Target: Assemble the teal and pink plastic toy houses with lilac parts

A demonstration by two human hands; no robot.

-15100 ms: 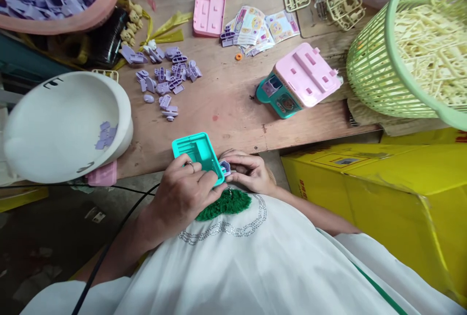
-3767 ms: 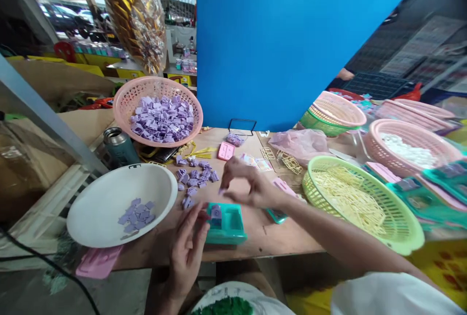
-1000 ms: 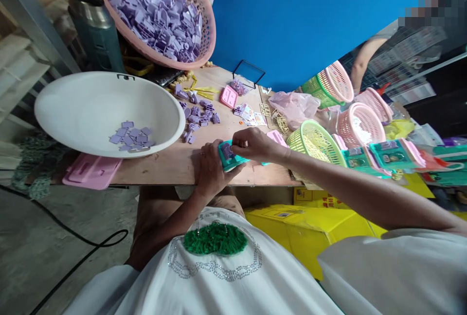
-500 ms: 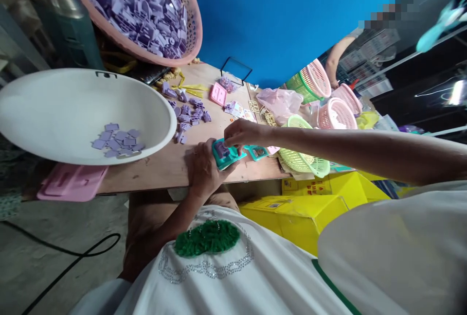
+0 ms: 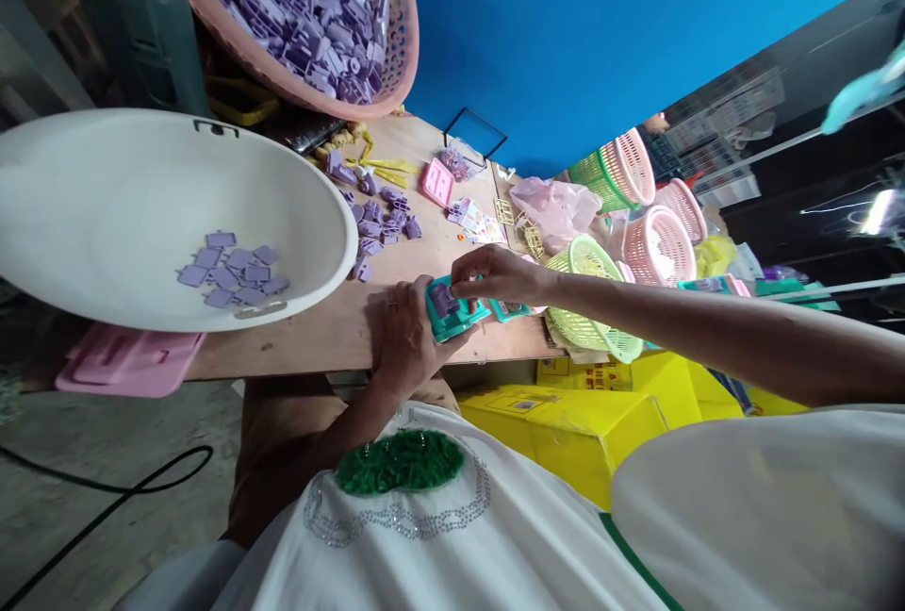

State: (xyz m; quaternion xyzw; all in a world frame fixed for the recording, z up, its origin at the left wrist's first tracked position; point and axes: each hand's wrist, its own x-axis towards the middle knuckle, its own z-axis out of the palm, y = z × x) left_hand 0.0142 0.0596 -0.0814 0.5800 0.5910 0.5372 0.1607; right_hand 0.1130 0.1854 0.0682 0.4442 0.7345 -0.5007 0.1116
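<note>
Right fingers (image 5: 464, 289) have come down, the purple piece (image 5: 443, 301) at their tips.

Up at the back, a broad blue panel (image 5: 566, 36) fills the view, a black wire stand (image 5: 487, 132) just in front of it on the bench (image 5: 339, 328)! Top left, a dark green flask (image 5: 162, 55). Over right, a crumpled pink plastic bag (image 5: 555, 210) lies near stacked baskets (image 5: 629, 168). Below, a yellow carton (image 5: 544, 432); left, black cable (image 5: 123, 490) loops against grey floor (image 5: 176, 536).
</note>
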